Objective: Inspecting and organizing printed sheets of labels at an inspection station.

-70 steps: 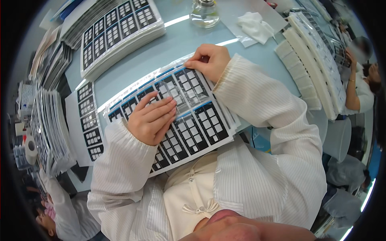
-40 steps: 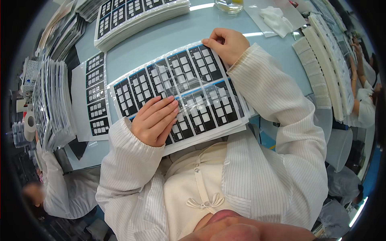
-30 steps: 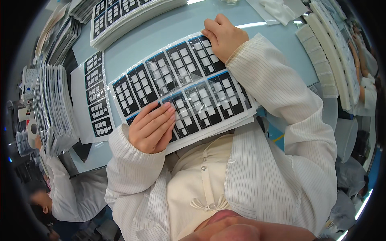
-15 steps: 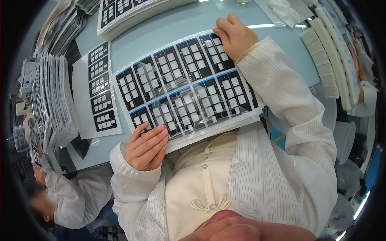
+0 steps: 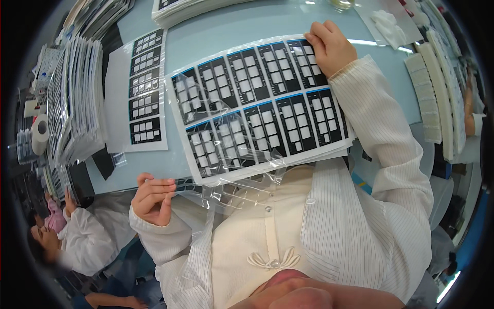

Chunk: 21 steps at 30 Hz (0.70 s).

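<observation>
A white sheet printed with two rows of black panels (image 5: 261, 141), each with pale rectangles and a blue top edge, lies tilted in front of me. My right hand (image 5: 333, 50) is closed on its upper right corner. Clear plastic film (image 5: 242, 193) covers the lower left panels in wrinkles and trails over the sheet's near edge. My left hand (image 5: 156, 200) pinches the film's end, apart from the sheet. More sheets show beneath the near edge of the top one.
A single-column panel sheet (image 5: 146, 105) lies left on the table, beside tall stacks of sheets (image 5: 77, 98). Another stack (image 5: 206, 11) stands at the far edge. Crumpled white material (image 5: 388, 28) and long pale strips (image 5: 427, 92) are right. A co-worker's sleeve (image 5: 95, 234) shows lower left.
My left hand has moved off the sheet's near left corner, leftward and toward me, drawing the film past the near edge. My right hand still grips the upper right corner.
</observation>
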Motion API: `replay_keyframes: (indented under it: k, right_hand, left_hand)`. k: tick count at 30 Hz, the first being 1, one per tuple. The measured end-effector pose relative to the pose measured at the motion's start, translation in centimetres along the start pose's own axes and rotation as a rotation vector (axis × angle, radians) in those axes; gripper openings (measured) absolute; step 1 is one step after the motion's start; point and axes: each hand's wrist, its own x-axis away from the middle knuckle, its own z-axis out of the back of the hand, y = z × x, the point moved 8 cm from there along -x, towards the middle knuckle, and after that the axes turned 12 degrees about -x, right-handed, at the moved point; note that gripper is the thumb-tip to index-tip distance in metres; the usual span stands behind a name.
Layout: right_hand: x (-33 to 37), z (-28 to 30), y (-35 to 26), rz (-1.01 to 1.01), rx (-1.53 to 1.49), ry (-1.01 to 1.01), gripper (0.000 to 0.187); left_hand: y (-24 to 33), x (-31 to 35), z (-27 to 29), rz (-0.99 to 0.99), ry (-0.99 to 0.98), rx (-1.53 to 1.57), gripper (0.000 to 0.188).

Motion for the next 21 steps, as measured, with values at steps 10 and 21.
replay_keyframes:
  k: [10,21]
  right_hand:
    - [-0.1,0.1,-0.6,0.078,-0.064,-0.021,0.016]
    - [-0.7,0.3,-0.2,0.250,-0.165,-0.046,0.019]
  left_hand:
    - [-5.9,10.0,5.0,0.226,0.600,0.161,0.022]
    - [-14.2,42.6,5.4,1.014,0.779,0.493,0.031]
